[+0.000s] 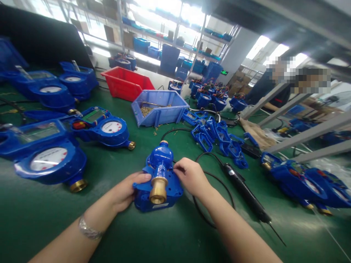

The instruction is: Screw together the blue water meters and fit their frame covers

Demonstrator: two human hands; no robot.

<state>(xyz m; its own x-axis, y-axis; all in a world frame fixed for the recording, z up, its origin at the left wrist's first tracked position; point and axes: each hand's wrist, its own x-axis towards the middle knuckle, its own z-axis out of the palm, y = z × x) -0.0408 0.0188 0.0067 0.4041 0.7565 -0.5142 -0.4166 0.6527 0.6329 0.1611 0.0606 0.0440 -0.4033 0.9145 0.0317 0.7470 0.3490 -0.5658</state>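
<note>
A blue water meter [160, 171] with a brass threaded end lies upside down on the green mat in front of me. My left hand [124, 191] grips its left side, thumb on top. My right hand [190, 175] is closed in a pinch against the meter's right edge; whatever is between the fingertips is too small to make out. A black electric screwdriver [242, 188] with a cable lies just right of my right hand.
Several finished blue meters [49, 160] lie on the left. A blue bin [160, 107] of small brass screws and a red bin [124, 84] stand behind. Loose blue covers [219, 137] and more meters [301, 180] are on the right. Another person sits at the far right.
</note>
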